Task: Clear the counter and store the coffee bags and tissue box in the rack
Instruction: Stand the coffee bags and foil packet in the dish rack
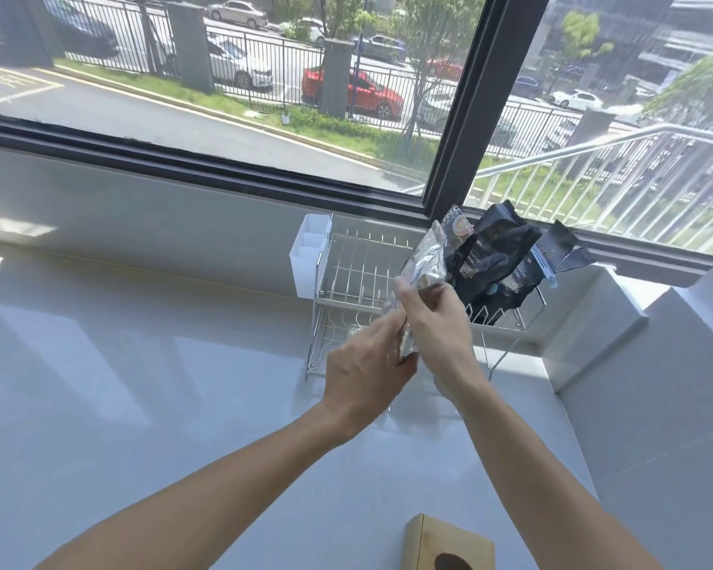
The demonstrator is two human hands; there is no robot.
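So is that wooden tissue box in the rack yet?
Not yet. The tissue box sits on the counter near the person, apart from the rack.

**Bright daylight, glare on the desk, soft edges**

Strong daylight pours in through the window (264,88) ahead. The glossy white desk (120,384) mirrors pale window patches and washes out at far left. Soft shadows fall beneath the forearms and the wire rack (359,277). The wide lens bows the window frame and stretches the corners. The hands (367,368) and the silvery bag (422,265) look slightly smeared.
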